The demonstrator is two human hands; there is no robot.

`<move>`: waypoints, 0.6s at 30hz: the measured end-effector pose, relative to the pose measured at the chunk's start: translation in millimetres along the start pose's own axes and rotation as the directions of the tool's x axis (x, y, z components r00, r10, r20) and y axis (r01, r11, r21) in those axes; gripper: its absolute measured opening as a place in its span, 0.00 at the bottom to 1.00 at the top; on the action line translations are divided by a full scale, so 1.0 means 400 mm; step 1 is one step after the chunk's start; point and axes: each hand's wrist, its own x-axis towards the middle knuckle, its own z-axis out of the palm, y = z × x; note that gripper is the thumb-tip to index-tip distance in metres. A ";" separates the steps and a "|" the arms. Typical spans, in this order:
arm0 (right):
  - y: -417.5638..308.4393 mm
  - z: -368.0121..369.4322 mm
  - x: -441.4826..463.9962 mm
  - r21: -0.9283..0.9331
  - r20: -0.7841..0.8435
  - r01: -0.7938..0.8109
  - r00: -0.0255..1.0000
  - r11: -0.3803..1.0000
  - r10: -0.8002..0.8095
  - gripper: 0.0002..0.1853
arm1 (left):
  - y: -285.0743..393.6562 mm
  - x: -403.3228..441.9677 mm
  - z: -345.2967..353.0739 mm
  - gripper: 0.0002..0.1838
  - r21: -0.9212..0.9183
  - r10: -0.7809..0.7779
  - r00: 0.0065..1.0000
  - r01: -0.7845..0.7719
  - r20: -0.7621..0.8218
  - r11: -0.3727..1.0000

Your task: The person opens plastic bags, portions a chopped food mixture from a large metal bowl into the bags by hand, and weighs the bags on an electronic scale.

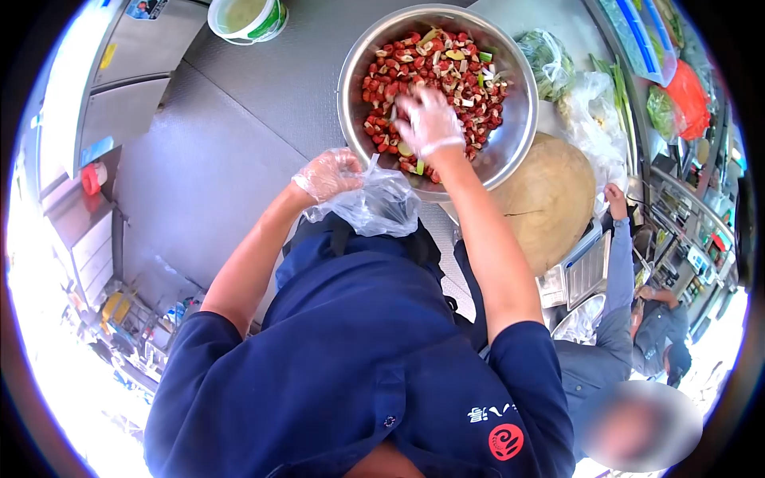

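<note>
A large steel bowl [522, 127] holds cut red dried chillies [478, 103] mixed with green and pale pieces. My right hand [431, 121], in a clear plastic glove, is inside the bowl over the chillies. Its fingers are apart and touch the pieces; no closed grip on any shows. At the bowl's near left rim, my gloved left hand [328, 175] has its fingers closed on the edge of a clear plastic bag [374, 203]. The bag hangs crumpled in front of my apron, just below the rim.
A round wooden chopping block [550, 199] stands right of the bowl. Bagged greens [548, 64] and spring onions [625, 119] lie beyond it. A white tub [247, 20] is at the back left of the metal counter [215, 151]. A co-worker's arm [619, 255] reaches in from the right.
</note>
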 end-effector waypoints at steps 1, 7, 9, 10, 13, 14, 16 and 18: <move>-0.007 -0.023 -0.053 -0.003 0.031 0.042 0.999 0.999 -0.042 0.22 | 0.001 0.001 -0.001 0.11 0.027 0.006 1.000 -0.006 0.006 1.000; 0.075 -0.050 -0.128 0.208 -0.162 0.057 0.986 0.976 -0.023 0.22 | -0.015 -0.007 0.010 0.11 0.026 0.054 0.999 -0.054 0.011 0.998; 0.047 -0.055 -0.007 0.159 -0.230 0.171 0.964 0.972 -0.132 0.23 | -0.014 -0.009 0.013 0.11 0.053 0.077 0.997 -0.077 -0.005 0.996; 0.000 -0.063 0.058 0.166 -0.226 0.151 0.968 0.974 -0.112 0.23 | -0.009 -0.009 0.015 0.11 0.073 0.098 0.995 -0.096 -0.015 0.993; -0.095 0.010 0.182 0.031 -0.057 0.011 0.998 0.999 -0.009 0.29 | 0.003 -0.020 0.020 0.11 0.039 0.061 0.998 -0.060 -0.023 0.997; -0.118 0.026 0.186 -0.026 0.032 -0.034 0.999 0.999 0.035 0.31 | 0.008 -0.019 0.022 0.11 -0.021 0.012 1.000 -0.012 -0.016 1.000; -0.137 0.055 0.109 0.073 0.141 -0.021 0.990 0.997 0.011 0.30 | 0.012 -0.017 0.025 0.11 0.021 0.019 0.999 -0.018 -0.028 1.000; -0.118 0.070 0.011 0.190 0.154 0.034 0.986 0.981 -0.064 0.28 | 0.010 -0.016 0.027 0.11 0.054 0.022 0.999 -0.019 -0.048 0.998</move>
